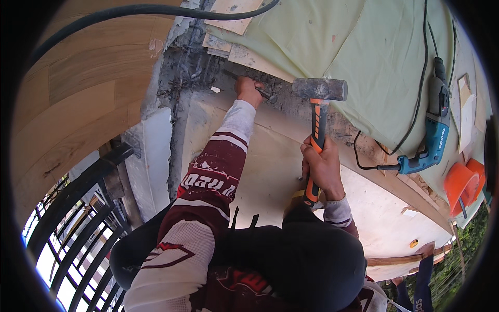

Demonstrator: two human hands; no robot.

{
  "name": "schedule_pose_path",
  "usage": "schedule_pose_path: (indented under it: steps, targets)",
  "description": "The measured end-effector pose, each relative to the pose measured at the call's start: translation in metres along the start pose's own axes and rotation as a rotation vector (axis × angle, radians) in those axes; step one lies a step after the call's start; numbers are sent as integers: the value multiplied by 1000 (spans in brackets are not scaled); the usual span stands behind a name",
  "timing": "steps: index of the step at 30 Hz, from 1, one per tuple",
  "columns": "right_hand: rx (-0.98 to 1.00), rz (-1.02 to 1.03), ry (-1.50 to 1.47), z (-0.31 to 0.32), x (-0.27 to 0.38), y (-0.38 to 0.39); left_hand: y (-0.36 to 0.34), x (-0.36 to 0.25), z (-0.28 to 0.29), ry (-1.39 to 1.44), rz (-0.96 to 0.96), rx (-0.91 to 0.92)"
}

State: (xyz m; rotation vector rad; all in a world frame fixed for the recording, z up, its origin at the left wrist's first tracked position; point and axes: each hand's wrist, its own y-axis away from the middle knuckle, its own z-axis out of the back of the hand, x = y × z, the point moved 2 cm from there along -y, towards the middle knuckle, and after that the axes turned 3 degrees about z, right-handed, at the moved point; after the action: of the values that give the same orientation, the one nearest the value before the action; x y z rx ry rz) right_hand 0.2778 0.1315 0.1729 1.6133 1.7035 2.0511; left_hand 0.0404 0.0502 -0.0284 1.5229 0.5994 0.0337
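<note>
A pale green sheet (384,47) carries a blue drill (436,132) and black cable (424,67).

looks like a building site, partly open to the air. can be told from the rough, broken concrete (179,70), the bare boards (260,61) beside it, and the pale green sheet (384,57) with a drill (438,127) lying on it. shows a hammer (318,119) and a chisel (266,94) in hand. lets in daylight through black bars (70,194) at lower left and greenery (465,260) at lower right.
</note>
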Motion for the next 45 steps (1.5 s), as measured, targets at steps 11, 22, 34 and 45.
schedule_pose_path:
  steps: [11, 22, 34, 45]
  targets:
    - [15, 17, -20, 12, -5, 6, -37, -65, 28, 110, 49, 73]
    - [48, 827, 288, -18, 22, 19, -27, -97, 34, 328, 245, 346]
    - [383, 1114, 867, -48, 27, -39, -11, -108, 62, 335, 450, 371]
    - [323, 861, 1004, -56, 6, -95, -18, -111, 60, 305, 488, 316]
